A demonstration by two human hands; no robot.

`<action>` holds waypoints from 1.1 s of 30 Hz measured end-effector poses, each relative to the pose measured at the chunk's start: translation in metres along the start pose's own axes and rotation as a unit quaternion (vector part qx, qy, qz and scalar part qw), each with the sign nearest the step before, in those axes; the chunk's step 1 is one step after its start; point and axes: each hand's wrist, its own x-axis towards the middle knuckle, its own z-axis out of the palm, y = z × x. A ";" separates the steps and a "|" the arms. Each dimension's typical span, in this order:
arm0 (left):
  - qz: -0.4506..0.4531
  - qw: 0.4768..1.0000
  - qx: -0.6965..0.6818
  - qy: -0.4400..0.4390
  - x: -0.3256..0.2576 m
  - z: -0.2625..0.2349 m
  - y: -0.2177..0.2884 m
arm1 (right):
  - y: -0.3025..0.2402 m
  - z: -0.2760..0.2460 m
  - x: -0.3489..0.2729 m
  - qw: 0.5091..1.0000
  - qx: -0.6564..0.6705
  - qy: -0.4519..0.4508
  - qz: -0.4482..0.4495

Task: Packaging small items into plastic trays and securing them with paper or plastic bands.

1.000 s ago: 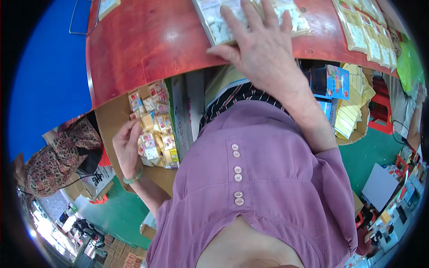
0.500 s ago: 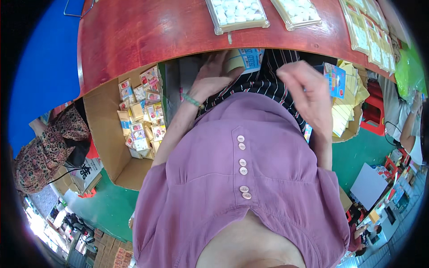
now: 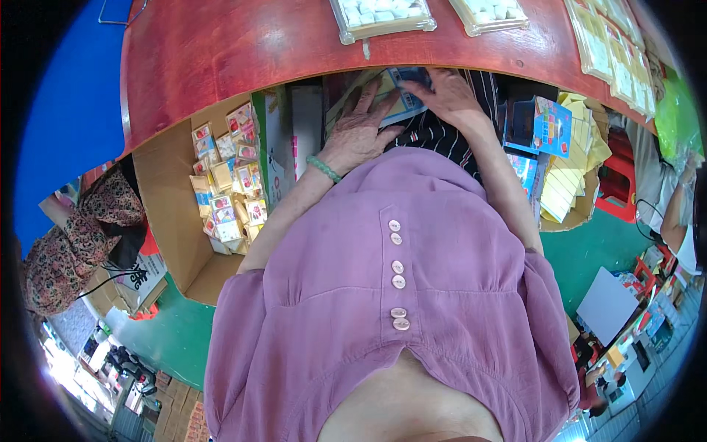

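On my lap, just under the table's edge, lies a blue printed card piece with a pale yellowish inner side. My left hand, a green bead bracelet on its wrist, rests on the card's near left part with fingers spread. Over its right part, my right hand presses with the thumb stretched to the left; some fingertips are cut off by the table edge. Both hands look open and touch the card. Part of the card is hidden by the hands and the table.
The red table holds clear trays of white pieces. At left, a cardboard box contains small printed packs. To the right are a blue printed box and a stack of yellow sheets. A person's patterned sleeve shows at far left.
My right hand has come left and away from me, from raised beside the card down onto it. My left hand's fingers have spread over the card, which now lies flatter.
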 end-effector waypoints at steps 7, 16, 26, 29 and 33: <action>-0.021 0.999 0.013 -0.022 -0.006 0.004 0.003 | 0.004 0.020 0.012 0.996 0.037 -0.062 0.051; -0.252 0.872 -0.327 0.263 0.006 0.056 -0.108 | 0.035 0.032 0.006 0.955 0.265 0.008 0.133; -0.334 0.725 -0.570 0.195 -0.003 0.091 -0.183 | 0.001 0.014 0.002 0.882 0.434 -0.029 0.182; -0.329 0.707 -0.565 0.270 0.002 0.039 -0.122 | 0.015 0.019 0.000 0.886 0.423 -0.005 0.189; -0.294 0.698 -0.578 0.305 -0.012 0.018 -0.102 | 0.053 0.036 -0.007 0.819 0.540 0.008 0.195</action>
